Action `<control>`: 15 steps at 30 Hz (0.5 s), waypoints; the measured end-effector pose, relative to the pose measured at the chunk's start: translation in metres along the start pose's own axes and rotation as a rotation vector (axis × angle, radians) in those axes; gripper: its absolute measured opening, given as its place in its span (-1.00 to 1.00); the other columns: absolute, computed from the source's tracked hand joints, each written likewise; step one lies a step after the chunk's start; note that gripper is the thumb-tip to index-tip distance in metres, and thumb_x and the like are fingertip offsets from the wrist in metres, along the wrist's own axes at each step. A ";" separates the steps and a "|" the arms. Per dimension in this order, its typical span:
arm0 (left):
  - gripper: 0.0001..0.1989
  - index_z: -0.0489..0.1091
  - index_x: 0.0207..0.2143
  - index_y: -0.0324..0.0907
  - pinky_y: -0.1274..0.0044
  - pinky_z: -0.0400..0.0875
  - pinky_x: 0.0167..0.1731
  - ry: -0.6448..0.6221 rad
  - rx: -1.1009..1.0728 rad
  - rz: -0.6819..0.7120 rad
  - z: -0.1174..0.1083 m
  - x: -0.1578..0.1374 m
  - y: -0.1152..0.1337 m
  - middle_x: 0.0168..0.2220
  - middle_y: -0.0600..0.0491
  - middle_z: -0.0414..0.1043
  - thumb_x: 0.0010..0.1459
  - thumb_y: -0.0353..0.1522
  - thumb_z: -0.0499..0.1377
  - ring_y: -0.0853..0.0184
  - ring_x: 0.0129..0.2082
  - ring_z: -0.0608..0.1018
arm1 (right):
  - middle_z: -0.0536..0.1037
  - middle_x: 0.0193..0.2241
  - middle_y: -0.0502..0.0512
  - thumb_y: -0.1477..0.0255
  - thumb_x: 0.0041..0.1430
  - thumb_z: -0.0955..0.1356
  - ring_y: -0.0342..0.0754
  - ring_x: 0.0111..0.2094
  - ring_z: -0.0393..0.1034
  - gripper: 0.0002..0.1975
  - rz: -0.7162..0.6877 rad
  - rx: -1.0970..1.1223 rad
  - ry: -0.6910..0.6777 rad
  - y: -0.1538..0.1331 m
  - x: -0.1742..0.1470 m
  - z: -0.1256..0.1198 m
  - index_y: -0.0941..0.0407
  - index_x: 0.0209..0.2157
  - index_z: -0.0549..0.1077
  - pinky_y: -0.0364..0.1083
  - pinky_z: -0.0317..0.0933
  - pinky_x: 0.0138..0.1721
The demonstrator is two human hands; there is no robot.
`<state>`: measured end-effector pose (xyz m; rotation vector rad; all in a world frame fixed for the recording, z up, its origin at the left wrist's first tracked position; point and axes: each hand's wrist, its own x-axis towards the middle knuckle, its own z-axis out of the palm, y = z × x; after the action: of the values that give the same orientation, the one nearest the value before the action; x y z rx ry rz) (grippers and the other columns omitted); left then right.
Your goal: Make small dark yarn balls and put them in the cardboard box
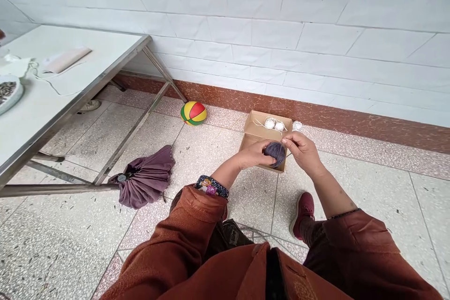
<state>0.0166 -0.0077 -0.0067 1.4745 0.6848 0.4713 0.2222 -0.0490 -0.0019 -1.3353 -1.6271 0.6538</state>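
My left hand [256, 153] is wrapped round a ball of dark purple-grey yarn [275, 153], held above an open cardboard box [250, 139] on the floor. Close beside the ball's upper right, my right hand [303, 150] is pinched, thumb against fingers. What lies in that pinch is too small to make out, though it could be a strand. Two white yarn balls [270, 123] with loose strands lie in the far part of the box. Another white ball [297, 125] sits on the floor just past its right edge.
At left stands a metal-framed table [116, 51] bearing a bowl [14, 93], a pinkish flat item [66, 60] and string. A colourful ball [193, 113] rests by its leg. Purple gathered cloth [149, 178] lies on the speckled floor. A tiled wall [267, 42] rises behind.
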 end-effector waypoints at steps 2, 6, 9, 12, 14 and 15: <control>-0.30 0.37 0.18 -0.13 0.26 0.36 0.08 -0.056 -0.189 0.006 0.004 0.000 -0.001 0.05 -0.09 0.44 -0.06 -0.32 0.38 0.14 0.04 0.46 | 0.52 -0.43 0.04 0.16 0.30 0.35 -0.01 -0.36 0.39 -0.71 0.024 -0.009 0.039 0.005 0.000 0.004 0.05 -0.40 0.48 -0.03 0.27 -0.25; -0.22 0.30 0.24 -0.03 0.32 0.36 0.06 -0.044 -0.417 0.024 0.008 0.000 -0.004 0.15 -0.09 0.35 -0.07 -0.35 0.41 0.15 0.10 0.43 | 0.55 -0.41 0.04 0.15 0.31 0.32 -0.01 -0.36 0.40 -0.70 0.085 -0.012 0.073 0.010 -0.001 0.011 0.06 -0.39 0.48 -0.03 0.26 -0.24; -0.25 0.27 0.27 0.09 0.39 0.42 -0.06 -0.077 -0.521 0.005 0.009 -0.002 -0.003 0.24 -0.06 0.26 0.01 -0.34 0.36 0.18 0.05 0.46 | 0.55 -0.41 0.04 0.15 0.32 0.30 -0.01 -0.36 0.40 -0.69 0.102 -0.031 0.092 0.009 -0.002 0.012 0.06 -0.37 0.48 -0.03 0.25 -0.26; -0.19 0.17 0.33 0.18 0.47 0.43 -0.20 -0.118 -0.534 -0.038 0.009 -0.005 -0.001 0.27 -0.07 0.22 0.04 -0.34 0.34 0.21 -0.01 0.48 | 0.50 -0.45 0.02 0.16 0.33 0.29 -0.02 -0.39 0.36 -0.69 0.113 -0.060 0.141 0.006 -0.002 0.008 0.06 -0.39 0.45 -0.05 0.22 -0.30; -0.15 0.16 0.34 0.17 0.48 0.42 -0.21 -0.127 -0.510 -0.053 0.010 -0.007 -0.001 0.25 -0.08 0.25 0.02 -0.35 0.36 0.21 -0.02 0.48 | 0.48 -0.47 0.01 0.16 0.32 0.29 -0.03 -0.41 0.34 -0.69 0.128 -0.071 0.148 0.005 -0.001 0.007 0.06 -0.41 0.43 -0.06 0.21 -0.31; -0.15 0.17 0.34 0.16 0.46 0.42 -0.19 -0.126 -0.505 -0.050 0.011 -0.007 -0.001 0.24 -0.08 0.26 0.01 -0.35 0.36 0.20 -0.01 0.47 | 0.48 -0.47 0.01 0.16 0.31 0.29 -0.03 -0.41 0.35 -0.69 0.140 -0.072 0.132 0.006 -0.001 0.008 0.06 -0.42 0.43 -0.06 0.21 -0.31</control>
<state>0.0185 -0.0208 -0.0067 0.9988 0.4572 0.4671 0.2180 -0.0467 -0.0110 -1.5222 -1.4735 0.5814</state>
